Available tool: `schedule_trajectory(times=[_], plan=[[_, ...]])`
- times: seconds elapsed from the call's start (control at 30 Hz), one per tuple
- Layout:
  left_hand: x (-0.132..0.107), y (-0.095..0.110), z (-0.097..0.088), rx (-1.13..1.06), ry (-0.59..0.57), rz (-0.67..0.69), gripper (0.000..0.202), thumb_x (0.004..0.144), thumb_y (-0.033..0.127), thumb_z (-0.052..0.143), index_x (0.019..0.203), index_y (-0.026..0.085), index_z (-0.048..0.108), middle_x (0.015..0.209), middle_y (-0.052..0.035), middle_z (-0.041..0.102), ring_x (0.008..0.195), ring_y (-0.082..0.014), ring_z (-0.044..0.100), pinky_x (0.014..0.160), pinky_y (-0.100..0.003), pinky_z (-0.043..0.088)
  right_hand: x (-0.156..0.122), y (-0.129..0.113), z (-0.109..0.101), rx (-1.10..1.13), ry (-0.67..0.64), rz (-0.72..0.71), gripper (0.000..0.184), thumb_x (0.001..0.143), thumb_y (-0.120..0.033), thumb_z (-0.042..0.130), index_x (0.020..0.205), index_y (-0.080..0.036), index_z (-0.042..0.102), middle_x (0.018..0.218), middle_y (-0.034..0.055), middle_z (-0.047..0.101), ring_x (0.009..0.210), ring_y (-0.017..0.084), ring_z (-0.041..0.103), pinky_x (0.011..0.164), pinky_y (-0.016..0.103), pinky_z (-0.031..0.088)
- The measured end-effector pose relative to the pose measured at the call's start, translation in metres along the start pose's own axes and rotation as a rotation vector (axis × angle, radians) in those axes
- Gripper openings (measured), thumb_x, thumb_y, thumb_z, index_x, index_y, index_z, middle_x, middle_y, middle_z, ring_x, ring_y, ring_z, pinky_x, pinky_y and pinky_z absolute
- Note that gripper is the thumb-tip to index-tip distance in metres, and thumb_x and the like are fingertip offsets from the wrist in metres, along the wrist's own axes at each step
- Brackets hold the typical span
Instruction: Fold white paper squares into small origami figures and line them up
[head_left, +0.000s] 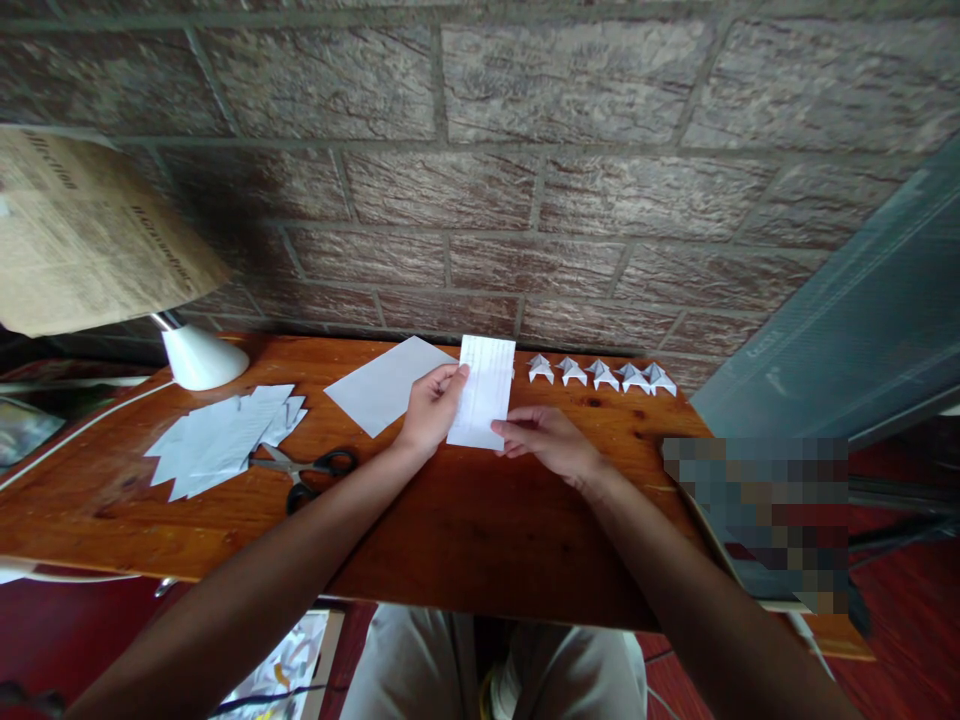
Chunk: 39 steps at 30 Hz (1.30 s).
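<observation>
A white paper strip (pixel 486 385) is held upright above the wooden table (pixel 465 520). My left hand (pixel 431 410) pinches its left edge near the top. My right hand (pixel 544 440) pinches its lower right corner. A flat white sheet (pixel 379 385) lies on the table just left of my left hand. Black-handled scissors (pixel 311 470) lie further left, beside a pile of cut paper pieces (pixel 221 435). A row of several small folded paper shapes (pixel 600 373) stands along the table's back edge, right of the strip.
A white lamp base (pixel 201 358) with a paper-covered shade (pixel 82 235) stands at the back left. A brick wall (pixel 480 180) backs the table. A laptop lid (pixel 847 330) rises at the right, with a blurred patch (pixel 757 510) below it.
</observation>
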<state>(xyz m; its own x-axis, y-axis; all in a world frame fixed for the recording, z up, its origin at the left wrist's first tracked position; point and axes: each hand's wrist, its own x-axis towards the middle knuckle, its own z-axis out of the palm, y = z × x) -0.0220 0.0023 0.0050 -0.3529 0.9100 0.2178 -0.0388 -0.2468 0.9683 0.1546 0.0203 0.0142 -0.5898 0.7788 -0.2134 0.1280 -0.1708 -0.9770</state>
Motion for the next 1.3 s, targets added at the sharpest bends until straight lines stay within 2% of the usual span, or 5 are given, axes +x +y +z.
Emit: schedule_trajectory(times=[0.33, 0.73, 0.93, 1.1, 1.3], plan=[[0.005, -0.008, -0.003, -0.118, -0.012, -0.073, 0.041, 0.069, 0.053, 0.073, 0.084, 0.015, 0.072, 0.069, -0.0007, 0.067, 0.061, -0.0122, 0.055, 0.059, -0.023, 0.042, -0.002, -0.003, -0.004, 0.039, -0.017, 0.026, 0.038, 0.065, -0.048, 0.079, 0.077, -0.014, 0.067, 0.066, 0.0022, 0.069, 0.062, 0.012, 0.067, 0.063, 0.022, 0.051], [0.008, -0.01, -0.004, -0.204, -0.014, -0.127, 0.041, 0.066, 0.052, 0.076, 0.083, 0.015, 0.072, 0.074, -0.0027, 0.07, 0.066, -0.0148, 0.061, 0.064, -0.026, 0.047, 0.0, -0.001, -0.006, 0.109, 0.056, 0.057, 0.036, 0.062, -0.043, 0.083, 0.079, -0.015, 0.069, 0.065, 0.0014, 0.067, 0.061, 0.012, 0.064, 0.062, 0.023, 0.051], [0.008, -0.008, -0.005, -0.164, 0.015, -0.06, 0.04, 0.067, 0.052, 0.075, 0.082, 0.015, 0.073, 0.073, -0.0029, 0.07, 0.067, -0.0149, 0.06, 0.065, -0.026, 0.046, 0.001, 0.001, -0.007, 0.124, 0.046, 0.058, 0.032, 0.064, -0.042, 0.082, 0.079, -0.016, 0.071, 0.07, 0.0013, 0.068, 0.062, 0.01, 0.061, 0.067, 0.024, 0.052], [0.009, -0.008, -0.006, -0.152, 0.05, -0.05, 0.038, 0.069, 0.051, 0.074, 0.081, 0.015, 0.073, 0.071, -0.0018, 0.069, 0.064, -0.0132, 0.058, 0.061, -0.024, 0.043, -0.002, -0.001, -0.006, 0.046, -0.028, 0.067, 0.034, 0.066, -0.045, 0.08, 0.075, -0.014, 0.07, 0.071, 0.0043, 0.071, 0.062, 0.01, 0.063, 0.062, 0.022, 0.05], [0.011, -0.009, -0.005, -0.185, 0.055, -0.036, 0.034, 0.068, 0.048, 0.076, 0.078, 0.015, 0.072, 0.075, -0.0024, 0.07, 0.066, -0.0135, 0.059, 0.065, -0.026, 0.045, -0.001, -0.001, -0.007, 0.088, 0.038, 0.03, 0.031, 0.065, -0.041, 0.081, 0.079, -0.015, 0.07, 0.073, 0.0025, 0.069, 0.062, 0.009, 0.061, 0.066, 0.023, 0.05]])
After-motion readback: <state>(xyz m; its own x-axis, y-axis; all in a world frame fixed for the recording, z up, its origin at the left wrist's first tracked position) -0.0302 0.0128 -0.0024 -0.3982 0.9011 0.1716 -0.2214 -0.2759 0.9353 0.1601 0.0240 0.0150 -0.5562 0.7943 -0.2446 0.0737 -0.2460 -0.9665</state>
